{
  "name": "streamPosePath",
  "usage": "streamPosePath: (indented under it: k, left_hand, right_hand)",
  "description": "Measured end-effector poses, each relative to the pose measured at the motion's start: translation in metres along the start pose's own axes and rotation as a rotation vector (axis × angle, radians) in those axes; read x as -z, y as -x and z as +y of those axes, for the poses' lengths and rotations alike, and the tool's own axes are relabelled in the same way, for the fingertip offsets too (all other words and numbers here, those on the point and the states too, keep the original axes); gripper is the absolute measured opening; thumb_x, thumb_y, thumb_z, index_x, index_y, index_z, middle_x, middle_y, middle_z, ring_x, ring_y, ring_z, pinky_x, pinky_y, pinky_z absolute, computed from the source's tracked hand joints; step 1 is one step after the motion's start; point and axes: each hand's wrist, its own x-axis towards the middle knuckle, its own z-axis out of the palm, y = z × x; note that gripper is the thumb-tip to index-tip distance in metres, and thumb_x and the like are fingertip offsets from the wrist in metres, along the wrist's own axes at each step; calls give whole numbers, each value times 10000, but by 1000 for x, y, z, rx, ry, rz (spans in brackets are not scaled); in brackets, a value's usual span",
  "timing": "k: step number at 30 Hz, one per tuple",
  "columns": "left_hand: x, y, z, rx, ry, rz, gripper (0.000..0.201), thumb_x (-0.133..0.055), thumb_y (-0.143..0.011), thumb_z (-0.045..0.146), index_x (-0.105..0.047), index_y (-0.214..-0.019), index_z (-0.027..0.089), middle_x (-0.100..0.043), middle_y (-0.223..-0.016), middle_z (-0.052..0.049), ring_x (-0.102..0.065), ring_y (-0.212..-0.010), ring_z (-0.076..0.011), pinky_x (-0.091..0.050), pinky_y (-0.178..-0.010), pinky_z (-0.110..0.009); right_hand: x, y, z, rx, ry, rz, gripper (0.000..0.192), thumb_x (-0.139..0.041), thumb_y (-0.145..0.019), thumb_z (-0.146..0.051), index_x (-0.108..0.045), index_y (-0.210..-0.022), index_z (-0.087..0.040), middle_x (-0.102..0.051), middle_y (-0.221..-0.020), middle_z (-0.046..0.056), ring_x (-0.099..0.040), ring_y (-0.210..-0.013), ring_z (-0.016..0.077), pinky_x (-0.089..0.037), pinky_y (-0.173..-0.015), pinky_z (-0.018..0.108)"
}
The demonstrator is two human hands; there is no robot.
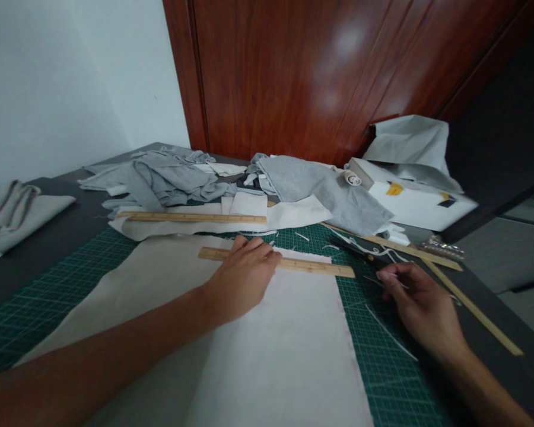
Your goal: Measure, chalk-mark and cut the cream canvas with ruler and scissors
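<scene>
Left hand (242, 276) lies flat on the wooden ruler (311, 266) along the cloth (289, 344) edge (right hand (416, 302) pinches something thin).

No wording, brand name or number can be read anywhere on this desk (48, 237). The wooden ruler (314, 267) lying across the pale fabric (289, 344) carries fine scale marks along its edge, too small and blurred to make out as figures. A second wooden ruler (191, 217) farther back shows the same faint ticks. The green cutting mat (391, 379) bears a printed grid of lines, with no legible numerals. A small round badge (352, 177) on the grey cloth (320, 190) has a dark design that cannot be deciphered. Yellow and black tags (394, 189) on the white box (418, 204) show no readable print.
</scene>
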Motion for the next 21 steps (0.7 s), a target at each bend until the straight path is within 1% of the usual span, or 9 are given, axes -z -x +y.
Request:
streamPosePath:
  k: [2, 4, 7, 9, 12, 13, 15, 17, 21]
  left_hand:
    - [4, -4, -3, -9, 37, -17, 114, -608, -969, 143, -719, -986, 162, -746, -1046, -107, -645, -1081, -309, -406, -953, -452]
    - [9, -8, -8, -7, 92, -41, 57, -679, -937, 216, -728, -940, 186, -769, -975, -64, -684, -1014, -268, -436, -929, -391]
    - [23, -15, -28, 43, 158, -71, 166, -631, -979, 311, -753, -970, 200, -782, -863, -9, -713, -806, -185, -479, -779, -285]
    - [36, -16, -50, 106, 146, -60, 228, -574, -1002, 311, -763, -999, 184, -787, -873, -13, -709, -776, -176, -483, -727, -264]
    - [54, -7, -88, 161, 84, -77, 259, -603, -1006, 327, -758, -896, 150, -755, -835, -6, -690, -800, -182, -511, -785, -281]
    - [58, -1, -99, 176, 65, -74, 305, -574, -1056, 347, -749, -923, 134, -746, -872, -10, -691, -838, -183, -534, -835, -313]
    - [62, 12, -117, 202, 37, -62, 345, -603, -1083, 418, -731, -1037, 101, -729, -1021, -21, -709, -963, -225, -572, -915, -393]
    - [61, 23, -131, 212, 24, -68, 344, -680, -1043, 453, -715, -1144, 126, -721, -1150, -44, -716, -1052, -266, -605, -943, -442]
    - [56, 24, -149, 199, 23, -157, 352, -707, -1032, 421, -685, -1262, 156, -706, -1251, -75, -714, -1098, -262, -619, -950, -457]
  right_hand:
    - [1, -3, 2, 1, -44, 11, 317, -695, -967, -556, -626, -957, -247, -651, -712, 4, -633, -622, 209, -525, -608, 351]
    - [2, -8, 2, 10, -102, 9, 335, -641, -1004, -577, -581, -979, -249, -656, -745, 3, -647, -629, 201, -550, -624, 356]
    - [1, -20, -2, 22, -158, -55, 349, -590, -1023, -596, -524, -1009, -253, -638, -793, -16, -626, -601, 169, -543, -562, 321]
    - [-1, -31, -8, 20, -139, -149, 340, -582, -1037, -575, -527, -1029, -240, -610, -779, -40, -574, -549, 136, -476, -482, 270]
    - [-8, -48, -23, 23, -18, -365, 313, -619, -1068, -477, -639, -965, -183, -561, -680, -69, -529, -513, 105, -442, -482, 234]
    - [-12, -54, -29, 33, 38, -435, 292, -650, -1065, -439, -673, -956, -170, -579, -684, -65, -544, -529, 105, -461, -505, 236]
    - [-19, -66, -41, 64, 155, -542, 227, -724, -1034, -371, -716, -954, -158, -648, -750, -43, -608, -604, 120, -526, -580, 261]
    - [-28, -76, -51, 91, 257, -619, 184, -763, -1011, -327, -733, -952, -155, -703, -829, -20, -676, -714, 151, -584, -684, 309]
    - [-42, -92, -61, 103, 380, -704, 173, -764, -1011, -316, -738, -964, -152, -742, -910, 2, -725, -822, 183, -618, -778, 360]
